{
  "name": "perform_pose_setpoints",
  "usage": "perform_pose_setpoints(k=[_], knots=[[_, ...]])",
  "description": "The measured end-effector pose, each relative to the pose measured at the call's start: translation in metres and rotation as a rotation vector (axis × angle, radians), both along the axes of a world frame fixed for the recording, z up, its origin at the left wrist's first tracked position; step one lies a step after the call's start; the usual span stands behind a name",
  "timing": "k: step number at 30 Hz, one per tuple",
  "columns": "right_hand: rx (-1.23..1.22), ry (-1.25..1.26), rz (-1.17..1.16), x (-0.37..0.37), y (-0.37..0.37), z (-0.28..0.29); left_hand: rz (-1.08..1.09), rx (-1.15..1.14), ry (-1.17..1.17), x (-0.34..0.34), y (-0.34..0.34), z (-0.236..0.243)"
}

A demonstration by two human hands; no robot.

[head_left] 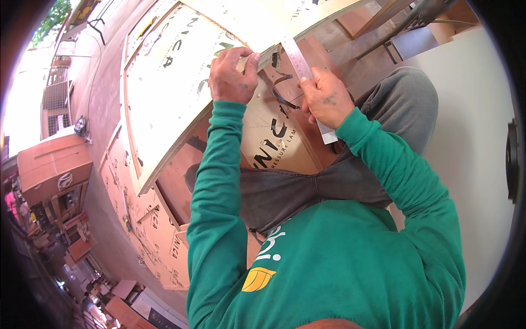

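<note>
The step in hand looks like measuring or checking at the edge of the pale board [189,52]. The right hand [327,97] grasps a metal ruler [296,59], thumb on top and fingers curled around it. The ruler slants across the gap in front of the person's knees, its far end at the board's edge; whether it touches there, I cannot tell. The left hand [234,75] rests on the board near that edge, fingers bent and thumb close to the fingertips; I cannot tell whether it pinches anything small. Below the 2 hands lies a printed panel [276,134], with dark strips [285,100] hanging just above it. The next move probably calls for setting the ruler squarely against the edge, with the left hand keeping the spot
</note>
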State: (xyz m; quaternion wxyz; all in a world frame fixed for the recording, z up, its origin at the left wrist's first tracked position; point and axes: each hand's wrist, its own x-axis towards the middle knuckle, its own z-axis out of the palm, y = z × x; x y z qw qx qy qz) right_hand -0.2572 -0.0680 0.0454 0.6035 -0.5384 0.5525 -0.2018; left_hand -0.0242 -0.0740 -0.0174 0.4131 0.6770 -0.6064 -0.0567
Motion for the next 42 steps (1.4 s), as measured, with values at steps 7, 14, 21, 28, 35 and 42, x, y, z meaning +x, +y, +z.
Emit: perform_pose_setpoints(k=[7, 14, 21, 28, 35, 42], knots=[[0.141, -0.164, 0.098, 0.009, 0.006, -0.005, 0.006, -0.029, -0.045, -0.001, 0.0, -0.003], [-0.045, -0.099, 0.187, 0.014, 0.018, -0.021, -0.04, -0.039, 0.016, 0.001, -0.001, 0.003], [-0.151, 0.073, 0.445, 0.004, 0.024, -0.011, -0.065, 0.116, 0.219, 0.013, 0.002, 0.011], [-0.188, 0.082, 0.174, -0.004, 0.024, -0.011, 0.063, 0.252, 0.479, 0.029, 0.006, 0.02], [-0.099, -0.024, 0.084, 0.003, 0.015, -0.026, -0.044, 0.106, 0.315, 0.023, 0.001, 0.011], [-0.396, 0.321, 0.546, -0.019, 0.028, -0.021, 0.108, -0.259, 0.045, -0.006, 0.045, 0.019]])
